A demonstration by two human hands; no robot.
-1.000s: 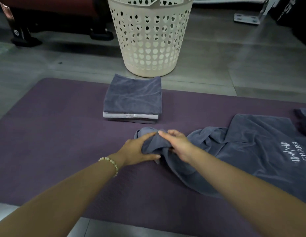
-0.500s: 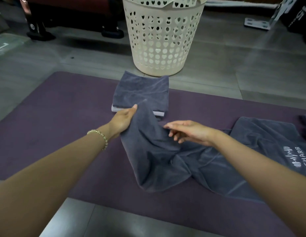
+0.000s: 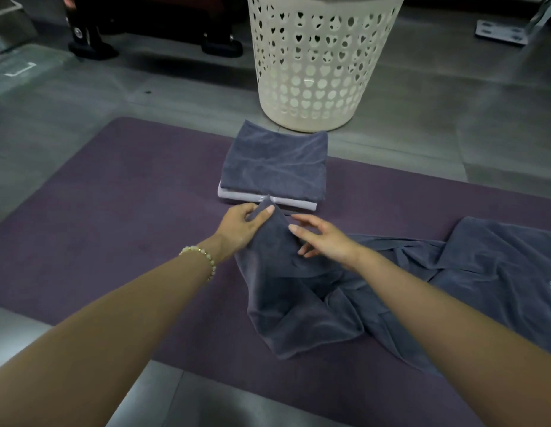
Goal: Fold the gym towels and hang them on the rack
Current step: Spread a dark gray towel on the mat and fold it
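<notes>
A crumpled grey gym towel [image 3: 298, 309] lies across the purple mat [image 3: 114, 211], stretching to the right edge. My left hand [image 3: 240, 226] pinches one corner of it and holds that corner raised, just in front of a stack of folded towels [image 3: 274, 167]. My right hand [image 3: 323, 238] hovers beside the raised corner with fingers spread, touching or nearly touching the cloth. The stack has a grey towel on top and a lighter one under it. No rack is in view.
A cream plastic laundry basket [image 3: 317, 72] with heart-shaped holes stands on the grey floor right behind the stack. Dark equipment feet [image 3: 92, 47] sit at the back left. A metal base plate [image 3: 500, 32] lies at the back right.
My left hand has lifted the towel corner up and away toward the stack. My right hand has let go of the bunched cloth and opened.
</notes>
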